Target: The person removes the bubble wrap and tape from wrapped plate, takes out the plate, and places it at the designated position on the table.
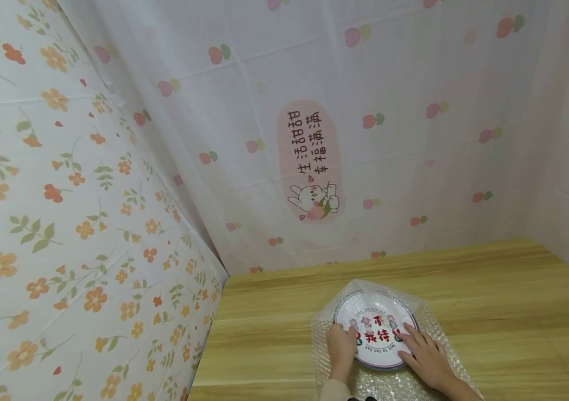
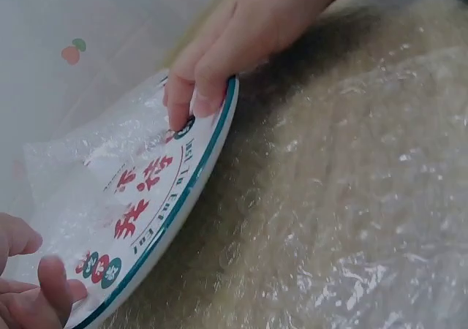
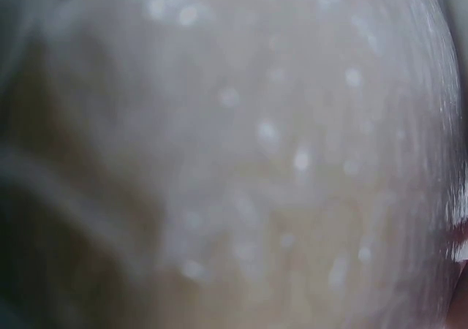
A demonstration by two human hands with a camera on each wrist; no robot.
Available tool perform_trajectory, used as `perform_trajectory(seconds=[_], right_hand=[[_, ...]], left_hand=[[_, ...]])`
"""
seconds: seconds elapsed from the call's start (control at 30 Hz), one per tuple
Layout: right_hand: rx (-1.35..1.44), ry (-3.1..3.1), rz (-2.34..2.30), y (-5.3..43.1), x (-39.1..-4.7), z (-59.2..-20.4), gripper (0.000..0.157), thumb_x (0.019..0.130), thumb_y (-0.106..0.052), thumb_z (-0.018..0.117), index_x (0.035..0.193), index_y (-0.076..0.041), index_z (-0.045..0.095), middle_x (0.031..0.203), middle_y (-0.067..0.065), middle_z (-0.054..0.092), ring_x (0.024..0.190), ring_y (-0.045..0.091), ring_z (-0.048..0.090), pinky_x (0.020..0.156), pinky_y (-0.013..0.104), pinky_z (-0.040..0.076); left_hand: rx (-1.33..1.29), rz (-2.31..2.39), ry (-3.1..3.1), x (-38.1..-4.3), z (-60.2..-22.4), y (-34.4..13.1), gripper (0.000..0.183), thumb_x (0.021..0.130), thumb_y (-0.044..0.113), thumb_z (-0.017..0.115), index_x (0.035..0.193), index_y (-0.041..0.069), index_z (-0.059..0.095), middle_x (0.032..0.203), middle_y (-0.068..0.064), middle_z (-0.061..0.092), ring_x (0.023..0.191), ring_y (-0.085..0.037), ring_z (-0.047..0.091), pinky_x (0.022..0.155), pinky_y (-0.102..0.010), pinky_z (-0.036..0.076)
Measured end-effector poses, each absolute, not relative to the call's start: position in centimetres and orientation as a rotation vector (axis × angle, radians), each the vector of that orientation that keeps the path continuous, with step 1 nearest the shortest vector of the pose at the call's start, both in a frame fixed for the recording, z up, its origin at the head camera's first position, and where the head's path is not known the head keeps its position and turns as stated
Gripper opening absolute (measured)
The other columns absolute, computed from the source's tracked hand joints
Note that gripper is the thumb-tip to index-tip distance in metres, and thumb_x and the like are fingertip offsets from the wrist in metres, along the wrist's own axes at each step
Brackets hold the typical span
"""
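Head view: a round plate [image 1: 375,334] lies on a sheet of bubble wrap [image 1: 324,326] near the front edge of a wooden table [image 1: 490,301], with both hands on its near rim.
Plate: white, with a teal band round the rim and red characters printed on its face; it rests flat on the wrap in the head view.
Left hand [image 1: 341,346]: at the plate's near left rim, fingers curled over the edge and gripping it.
Right hand [image 1: 427,356]: at the plate's near right rim, fingers laid out fairly straight across the rim and onto the plate's face, pressing rather than clasping.
Left wrist view: the plate [image 2: 157,219] fills the lower left, its teal rim running diagonally; the right hand [image 2: 241,36] comes in from the top with fingertips bent onto the rim, and the fingers of the left hand [image 2: 33,285] show at the bottom left corner beside the rim.
Bubble wrap: it spreads out past the plate on all sides, and in the left wrist view its clear bubbled surface [image 2: 351,197] covers the whole right half.
Right wrist view: blurred, pale bubbled plastic [image 3: 278,161] very close to the lens; nothing else can be told there.
Backdrop: a floral sheet [image 1: 63,223] on the left, a white sheet with small fruit prints and a pink rabbit label [image 1: 311,161] behind the table.
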State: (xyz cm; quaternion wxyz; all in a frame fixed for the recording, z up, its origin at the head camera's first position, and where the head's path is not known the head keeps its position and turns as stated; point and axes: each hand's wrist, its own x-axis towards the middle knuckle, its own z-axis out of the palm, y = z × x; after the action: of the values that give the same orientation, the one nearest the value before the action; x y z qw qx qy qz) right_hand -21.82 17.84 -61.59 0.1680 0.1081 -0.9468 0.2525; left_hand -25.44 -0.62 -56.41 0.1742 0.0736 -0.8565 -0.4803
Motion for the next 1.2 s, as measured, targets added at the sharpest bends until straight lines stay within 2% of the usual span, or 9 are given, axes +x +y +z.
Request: perform_trajectory(seconds=[0.07, 0.13, 0.23, 0.43, 0.6, 0.93, 1.2], right_hand=[[0.312, -2.693, 0.717, 17.8, -21.9, -61.6, 0.039, 0.083, -0.034, 0.057, 0.116, -0.013, 0.058, 0.129, 0.014, 0.043, 0.109, 0.04, 0.039, 0.079, 0.058, 0.029], [0.313, -2.692, 0.723, 17.8, -21.9, -61.6, 0.039, 0.083, -0.033, 0.057, 0.116, -0.012, 0.058, 0.129, 0.014, 0.043, 0.109, 0.04, 0.038, 0.079, 0.058, 0.028], [0.308, -2.696, 0.732, 17.8, -21.9, -61.6, 0.039, 0.083, -0.033, 0.058, 0.116, -0.011, 0.058, 0.129, 0.015, 0.042, 0.11, 0.041, 0.037, 0.08, 0.059, 0.028], [0.31, -2.682, 0.726, 17.7, -21.8, -61.5, 0.038, 0.083, -0.032, 0.058, 0.115, -0.012, 0.059, 0.128, 0.015, 0.043, 0.109, 0.041, 0.038, 0.079, 0.058, 0.028], [0.303, -2.694, 0.726, 17.7, -21.6, -61.4, 0.038, 0.083, -0.033, 0.057, 0.116, -0.012, 0.058, 0.129, 0.014, 0.043, 0.109, 0.039, 0.039, 0.079, 0.058, 0.029], [0.286, -2.717, 0.727, 17.6, -21.6, -61.3, 0.039, 0.083, -0.034, 0.057, 0.116, -0.013, 0.058, 0.129, 0.014, 0.043, 0.11, 0.039, 0.038, 0.079, 0.058, 0.029], [0.281, -2.712, 0.731, 17.5, -21.5, -61.4, 0.039, 0.083, -0.035, 0.058, 0.115, -0.013, 0.059, 0.129, 0.014, 0.043, 0.11, 0.039, 0.038, 0.08, 0.058, 0.028]], left_hand=[[0.241, -1.551, -2.39, -25.5, -56.5, -0.5, 0.018, 0.078, 0.006, 0.062, 0.065, -0.003, 0.053, 0.047, -0.003, 0.047, 0.032, -0.014, 0.048, 0.03, -0.023, 0.037], [0.268, -1.714, -2.355, -25.7, -56.6, -0.3, 0.017, 0.081, 0.006, 0.06, 0.074, -0.008, 0.053, 0.048, -0.006, 0.049, 0.029, -0.019, 0.051, 0.026, -0.022, 0.037], [0.296, -1.88, -2.296, -25.8, -56.6, 0.0, 0.02, 0.083, 0.006, 0.057, 0.085, -0.013, 0.051, 0.054, -0.011, 0.051, 0.033, -0.024, 0.054, 0.028, -0.022, 0.039], [0.329, -2.043, -2.218, -25.9, -57.0, 0.6, 0.007, 0.083, 0.0, 0.049, 0.079, -0.006, 0.048, 0.057, -0.016, 0.053, 0.035, -0.025, 0.055, 0.027, -0.019, 0.037], [0.371, -2.105, -2.172, -25.8, -57.1, 1.0, 0.002, 0.078, -0.005, 0.044, 0.079, -0.006, 0.043, 0.059, -0.02, 0.05, 0.035, -0.025, 0.055, 0.028, -0.018, 0.037], [0.38, -2.133, -2.206, -25.9, -56.9, 1.3, 0.028, 0.071, -0.013, 0.041, 0.099, -0.014, 0.04, 0.065, -0.019, 0.052, 0.037, -0.029, 0.056, 0.029, -0.024, 0.042], [0.359, -2.094, -2.269, -26.1, -57.1, 1.5, 0.028, 0.072, -0.014, 0.041, 0.1, -0.013, 0.041, 0.062, -0.013, 0.057, 0.039, -0.029, 0.057, 0.029, -0.021, 0.04]])
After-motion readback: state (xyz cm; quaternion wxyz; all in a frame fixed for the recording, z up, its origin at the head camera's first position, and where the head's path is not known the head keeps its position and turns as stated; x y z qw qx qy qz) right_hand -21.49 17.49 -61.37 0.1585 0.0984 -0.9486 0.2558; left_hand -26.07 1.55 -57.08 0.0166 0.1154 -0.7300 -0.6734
